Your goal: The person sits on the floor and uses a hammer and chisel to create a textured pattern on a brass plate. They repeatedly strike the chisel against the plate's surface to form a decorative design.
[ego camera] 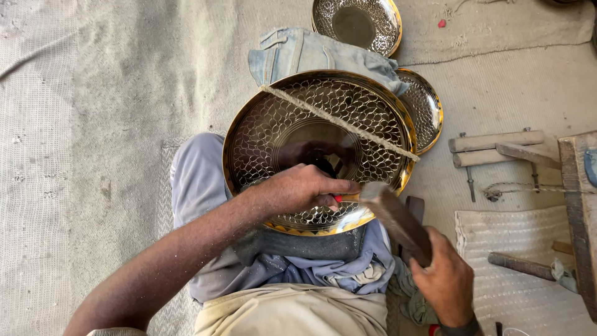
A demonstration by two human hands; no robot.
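- Grey, coarse matting (93, 124) covers the ground on which the person sits, with a paler woven mat (516, 274) off to the right.
- Left hand (298, 190) rests on the near rim of the large brass tray (273, 124), fingers curled shut around a small tool with a red tip (337, 199) that is mostly hidden.
- Right hand (446, 280) is clamped on the wooden handle of a hammer (395, 218), whose head sits just beside the tray's edge.
- That tray lies tilted on the lap over folded denim cloth (305, 53); it shows a scale-like pattern, and a twine cord (339, 122) crosses it diagonally.
- Two smaller patterned trays lie beyond: one at top (357, 22), one partly tucked under the big tray's right side (426, 106).
- Wooden pieces (497, 149) and a wooden frame (578, 211) sit at the right.
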